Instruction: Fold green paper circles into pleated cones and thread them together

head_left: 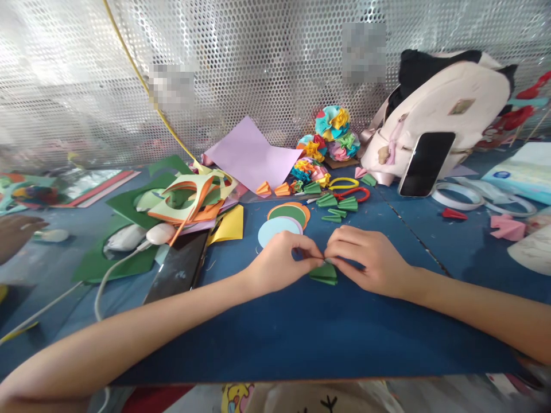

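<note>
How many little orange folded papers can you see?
2. One orange folded paper sits by the lower edge of the purple sheet; the other orange folded paper is just right of the first. More could be hidden.

Wearer's two hands [279,261] (one left, one right), two orange folded papers [282,189], one backpack [469,92]

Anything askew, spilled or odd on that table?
No spill shows, but the left side looks untidy: cut-out paper scraps lie heaped askew, and a white cable crosses a dark green offcut. The folded green paper at the left hand and right hand shows no obvious damage.
</note>
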{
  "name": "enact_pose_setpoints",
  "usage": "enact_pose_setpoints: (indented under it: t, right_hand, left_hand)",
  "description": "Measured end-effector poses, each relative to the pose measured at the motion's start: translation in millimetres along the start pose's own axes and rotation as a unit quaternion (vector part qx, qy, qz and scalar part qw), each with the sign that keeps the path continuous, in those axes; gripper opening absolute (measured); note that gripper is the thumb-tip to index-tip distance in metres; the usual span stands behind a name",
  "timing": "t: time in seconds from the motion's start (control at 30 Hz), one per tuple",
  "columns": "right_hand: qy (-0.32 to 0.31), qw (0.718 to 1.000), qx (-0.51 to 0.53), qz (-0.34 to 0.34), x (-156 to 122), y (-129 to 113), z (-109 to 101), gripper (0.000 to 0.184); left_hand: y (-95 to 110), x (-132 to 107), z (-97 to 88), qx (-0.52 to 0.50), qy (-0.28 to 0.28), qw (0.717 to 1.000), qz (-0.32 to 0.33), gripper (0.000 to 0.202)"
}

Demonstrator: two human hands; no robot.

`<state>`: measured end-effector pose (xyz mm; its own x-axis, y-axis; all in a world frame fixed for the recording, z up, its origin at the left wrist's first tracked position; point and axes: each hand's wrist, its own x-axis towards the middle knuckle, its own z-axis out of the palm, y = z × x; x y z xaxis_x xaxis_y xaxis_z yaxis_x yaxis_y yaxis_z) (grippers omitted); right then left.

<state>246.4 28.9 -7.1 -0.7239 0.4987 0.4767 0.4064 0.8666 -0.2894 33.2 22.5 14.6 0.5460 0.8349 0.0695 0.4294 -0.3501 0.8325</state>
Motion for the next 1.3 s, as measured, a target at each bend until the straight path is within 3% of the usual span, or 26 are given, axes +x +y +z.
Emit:
enact_pose_setpoints:
  t: [0.23, 0.4, 0.63, 0.77, 1.03, 1.3]
  right_hand:
    - [0.009, 0.999, 0.037, 0.031, 0, 0, -3, 0.007]
    - [-0.006, 1.000, 0.010, 0.010, 0, -4, -1, 0.009]
    - [0.007, 0.999, -0.032, -0.023, 0, -1, 0, 0.012]
    - [0.009, 0.998, -0.053, -0.036, 0, 2, -2, 0.012]
    - [0.045, 0.992, 0.096, 0.061, 1, 3, -3, 0.015]
    - [0.000, 0.992, 0.115, 0.053, 1, 0, 1, 0.015]
  left_hand:
    - [-5, 3, 0.2, -0.052, 0.008, 0.998, -0.035, 0.007]
    - [-5, 0, 3.8, -0.056, 0.008, 0.998, -0.035, 0.008]
    - [-5, 2, -2.0, -0.002, -0.020, 1.000, 0.023, 0.004]
    - [-2, 3, -4.0, -0.004, -0.024, 1.000, -0.004, 0.012]
    - [-2, 4, -6.0, -0.049, -0.033, 0.996, -0.071, 0.011]
    - [-12, 6, -8.2, -0.117, -0.085, 0.985, -0.095, 0.011]
